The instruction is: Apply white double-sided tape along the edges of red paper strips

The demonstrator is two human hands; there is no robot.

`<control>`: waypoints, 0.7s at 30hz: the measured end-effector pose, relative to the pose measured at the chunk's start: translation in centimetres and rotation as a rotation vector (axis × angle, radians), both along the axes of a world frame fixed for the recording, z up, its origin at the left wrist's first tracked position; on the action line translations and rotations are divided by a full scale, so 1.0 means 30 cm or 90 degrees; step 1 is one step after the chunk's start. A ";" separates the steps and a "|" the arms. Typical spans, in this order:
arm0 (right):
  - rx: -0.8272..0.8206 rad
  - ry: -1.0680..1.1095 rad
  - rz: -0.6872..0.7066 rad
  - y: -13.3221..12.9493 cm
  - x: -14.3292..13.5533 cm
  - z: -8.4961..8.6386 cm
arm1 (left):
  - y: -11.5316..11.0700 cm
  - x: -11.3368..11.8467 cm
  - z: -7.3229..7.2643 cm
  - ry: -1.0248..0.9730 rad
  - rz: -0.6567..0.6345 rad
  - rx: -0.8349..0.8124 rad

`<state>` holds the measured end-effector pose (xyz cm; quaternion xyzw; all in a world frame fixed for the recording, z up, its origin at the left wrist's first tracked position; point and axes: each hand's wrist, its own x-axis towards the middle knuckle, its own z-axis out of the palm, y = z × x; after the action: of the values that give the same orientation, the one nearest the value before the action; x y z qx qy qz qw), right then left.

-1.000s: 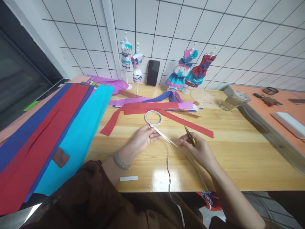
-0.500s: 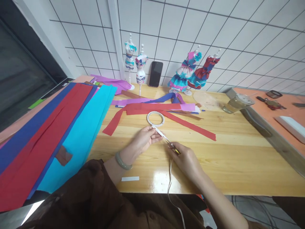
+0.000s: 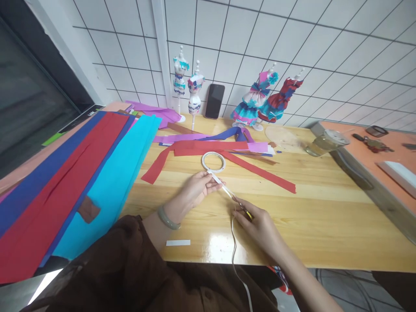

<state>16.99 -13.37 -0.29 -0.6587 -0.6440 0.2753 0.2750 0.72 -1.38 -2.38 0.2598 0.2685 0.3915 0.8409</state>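
Head: left hand [image 3: 196, 190] pinches tape [image 3: 215, 178]; right hand [image 3: 260, 224] holds snips [image 3: 248, 214] closer than second ago.

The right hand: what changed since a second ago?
The right hand moved leftward and nearer the person, bringing the yellow-marked tool to the white strip. The left hand still holds that strip near the white ring; the short white piece stays put.

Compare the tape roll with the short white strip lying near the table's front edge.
The tape roll is a ring; the short strip is straight. The left hand grips white tape at the roll's near edge, but no hand touches the short strip. The roll is farther back than the strip. Both are white.
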 end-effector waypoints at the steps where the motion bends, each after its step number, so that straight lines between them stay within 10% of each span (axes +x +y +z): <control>1: -0.025 0.034 -0.006 -0.003 0.004 0.005 | 0.001 -0.002 0.003 -0.006 -0.002 0.000; 21: -0.486 0.309 0.139 -0.180 0.135 0.171 | 0.002 -0.006 0.011 -0.025 0.004 0.000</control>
<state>21.05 -18.78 4.84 -0.5577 -0.4790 0.6662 0.1251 0.54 -1.31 -2.04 0.2508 0.2527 0.3994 0.8448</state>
